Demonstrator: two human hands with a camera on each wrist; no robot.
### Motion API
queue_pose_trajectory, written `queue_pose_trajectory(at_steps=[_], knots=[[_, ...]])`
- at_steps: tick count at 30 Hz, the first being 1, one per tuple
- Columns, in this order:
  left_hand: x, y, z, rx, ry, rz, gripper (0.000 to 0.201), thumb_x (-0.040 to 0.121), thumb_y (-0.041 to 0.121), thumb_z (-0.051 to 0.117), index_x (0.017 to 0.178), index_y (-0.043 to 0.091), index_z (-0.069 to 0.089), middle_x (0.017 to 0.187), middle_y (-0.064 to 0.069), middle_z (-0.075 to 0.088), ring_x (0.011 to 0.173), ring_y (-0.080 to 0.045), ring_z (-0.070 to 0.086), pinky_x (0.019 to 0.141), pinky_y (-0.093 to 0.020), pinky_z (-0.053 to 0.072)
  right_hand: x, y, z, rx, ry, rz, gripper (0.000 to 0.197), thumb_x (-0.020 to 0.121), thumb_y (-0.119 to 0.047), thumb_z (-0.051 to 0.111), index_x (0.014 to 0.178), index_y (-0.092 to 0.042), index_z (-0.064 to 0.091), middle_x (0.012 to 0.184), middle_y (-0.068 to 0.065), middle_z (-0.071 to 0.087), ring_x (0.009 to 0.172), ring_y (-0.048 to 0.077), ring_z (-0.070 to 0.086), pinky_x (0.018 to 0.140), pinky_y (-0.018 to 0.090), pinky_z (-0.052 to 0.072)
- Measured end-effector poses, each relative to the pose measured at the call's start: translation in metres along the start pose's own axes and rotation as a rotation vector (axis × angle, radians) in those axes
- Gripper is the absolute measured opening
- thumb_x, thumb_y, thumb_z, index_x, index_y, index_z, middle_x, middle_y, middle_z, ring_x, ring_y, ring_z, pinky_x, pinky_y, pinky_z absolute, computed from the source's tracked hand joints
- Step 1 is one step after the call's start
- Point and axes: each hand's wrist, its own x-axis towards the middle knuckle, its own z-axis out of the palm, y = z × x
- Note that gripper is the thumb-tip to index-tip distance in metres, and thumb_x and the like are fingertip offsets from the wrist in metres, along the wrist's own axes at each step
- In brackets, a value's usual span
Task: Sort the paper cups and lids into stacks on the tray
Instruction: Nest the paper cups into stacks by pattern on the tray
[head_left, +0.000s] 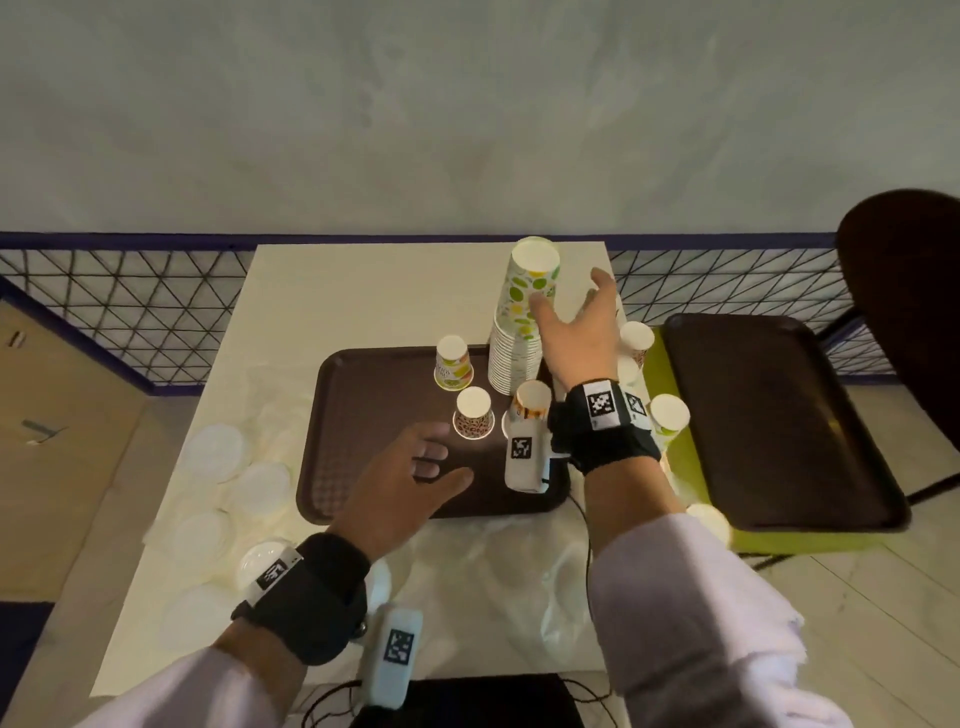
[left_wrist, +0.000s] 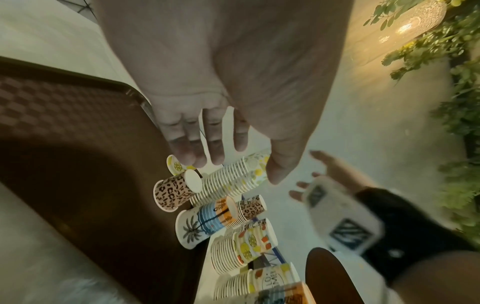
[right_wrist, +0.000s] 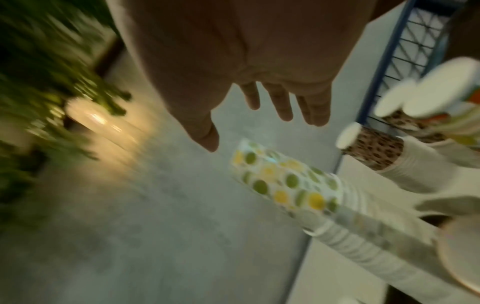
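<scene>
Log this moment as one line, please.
left hand open over brown tray | right hand open beside tall cup stack, contact unclear | lids on table, unsorted

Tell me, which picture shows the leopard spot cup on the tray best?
The left wrist view: the leopard cup is close and sharp, its spots clear. The head view shows it small from above, bottom up. The right wrist view shows only blurred leopard cups off the tray.

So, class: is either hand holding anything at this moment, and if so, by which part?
Nothing is held. The left hand hovers open over the tray; the right hand is spread open beside the tall cup stack, not gripping it.
</scene>
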Motion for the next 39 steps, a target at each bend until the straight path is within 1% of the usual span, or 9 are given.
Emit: queue_pose_trajectory(at_steps=[8,11,15,24,28,31,34,36,39], knots=[[0.005,0.0,0.045,-0.02,-0.206,0.048,0.055,0.071,0.043,0.086,0.121,0.039,0.062,0.114,0.005,0.065,0.097,-0.014,0.067,0.09,-0.03,0.058,-0.1,-0.051,-0.124,-0.042,0.016,-0.261,0.028,0.092,-0.027,0.067,0.119,-0.027,0.066,0.116,-0.006,0.067,0.104,0.005,0.064,0.092,0.027,0.053],[0.01,0.003,0.066,0.036,-0.287,0.072,0.062,0.069,0.047,0.088,0.124,0.043,0.059,0.116,0.01,0.064,0.099,-0.013,0.068,0.093,-0.035,0.059,-0.117,-0.03,-0.177,-0.144,0.06,-0.283,0.026,0.091,-0.016,0.067,0.117,-0.024,0.068,0.114,-0.004,0.066,0.103,0.004,0.064,0.088,0.013,0.047],[0.019,0.004,0.098,0.076,-0.355,0.076,0.078,0.064,0.048,0.09,0.133,0.046,0.053,0.128,0.009,0.057,0.108,-0.012,0.063,0.1,-0.042,0.057,-0.127,0.04,-0.224,-0.212,0.114,-0.141,0.039,0.089,-0.012,0.066,0.126,-0.023,0.059,0.121,0.0,0.06,0.11,0.009,0.059,0.092,0.017,0.046],[0.052,0.017,0.176,0.128,-0.304,0.045,0.104,0.07,0.029,0.096,0.154,0.024,0.036,0.139,0.002,0.049,0.127,-0.013,0.05,0.111,-0.035,0.045,-0.153,0.2,-0.2,-0.192,-0.217,0.176,0.084,0.078,-0.017,0.084,0.142,-0.04,0.034,0.135,-0.005,0.052,0.12,0.017,0.054,0.098,0.04,0.051],[0.065,0.008,0.197,0.048,-0.298,0.003,0.095,0.057,0.038,0.093,0.141,0.025,0.051,0.126,0.005,0.07,0.115,-0.008,0.068,0.105,-0.043,0.055,-0.146,0.233,-0.183,-0.137,-0.29,0.108,0.085,0.067,-0.05,0.086,0.129,-0.067,0.03,0.137,-0.021,0.047,0.122,0.0,0.052,0.095,0.027,0.049],[0.07,-0.003,0.209,0.046,-0.278,-0.014,0.102,0.052,0.053,0.09,0.143,0.031,0.05,0.133,0.005,0.068,0.123,-0.014,0.065,0.107,-0.046,0.053,-0.14,0.249,-0.171,-0.175,-0.287,0.137,0.089,0.064,-0.053,0.088,0.134,-0.055,0.033,0.135,-0.015,0.05,0.124,0.009,0.053,0.1,0.03,0.046],[0.075,-0.012,0.221,0.05,-0.285,-0.01,0.111,0.049,0.066,0.093,0.145,0.035,0.047,0.142,0.006,0.063,0.132,-0.019,0.059,0.113,-0.048,0.048,-0.138,0.252,-0.167,-0.188,-0.259,0.134,0.082,0.07,-0.031,0.092,0.132,-0.038,0.039,0.124,-0.017,0.053,0.116,0.003,0.053,0.094,0.013,0.038],[0.075,-0.009,0.225,0.065,-0.294,-0.017,0.102,0.054,0.056,0.094,0.143,0.036,0.048,0.141,0.007,0.063,0.132,-0.017,0.059,0.115,-0.046,0.046,-0.138,0.253,-0.169,-0.162,-0.25,0.129,0.074,0.073,-0.023,0.09,0.123,-0.043,0.04,0.118,-0.027,0.052,0.105,-0.013,0.052,0.086,0.0,0.035],[0.073,-0.002,0.229,0.108,-0.274,-0.006,0.092,0.065,0.042,0.092,0.145,0.038,0.047,0.136,0.012,0.065,0.129,-0.013,0.06,0.113,-0.037,0.046,-0.143,0.261,-0.174,-0.15,-0.266,0.133,0.069,0.072,-0.026,0.089,0.126,-0.038,0.047,0.117,-0.025,0.057,0.107,-0.021,0.052,0.084,-0.002,0.038]])
